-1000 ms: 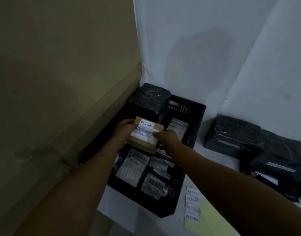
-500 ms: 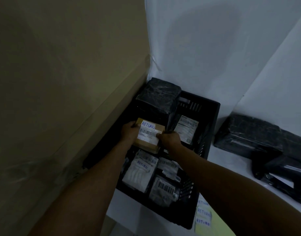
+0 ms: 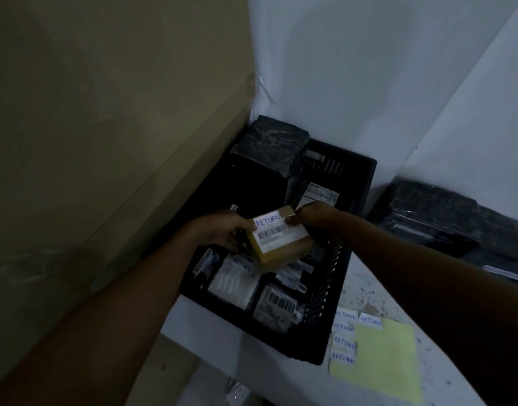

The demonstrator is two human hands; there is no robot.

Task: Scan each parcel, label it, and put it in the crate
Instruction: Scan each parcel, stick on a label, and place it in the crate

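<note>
A small yellow-brown box parcel [image 3: 281,238] with a barcode label and a white "RETURN" sticker hangs over the black plastic crate [image 3: 360,177]. My left hand [image 3: 222,230] grips its left end and my right hand [image 3: 310,215] pinches its far right corner. The box is tilted, its near end lower. Inside the crate lie several labelled parcels, among them a white one marked "RETURN" [image 3: 237,279] and a grey bag with a barcode [image 3: 277,306]. A tall black-wrapped parcel [image 3: 269,148] stands in the crate's far left corner.
A large cardboard sheet [image 3: 105,127] leans along the left. Black-wrapped parcels [image 3: 427,215] lie on the white table at the right. A yellow pad [image 3: 386,356] with several "RETURN" stickers [image 3: 344,341] sits by the crate's near right corner.
The box has turned and tilted over the crate's middle, with both hands still on it. The camera view has shifted slightly leftward.
</note>
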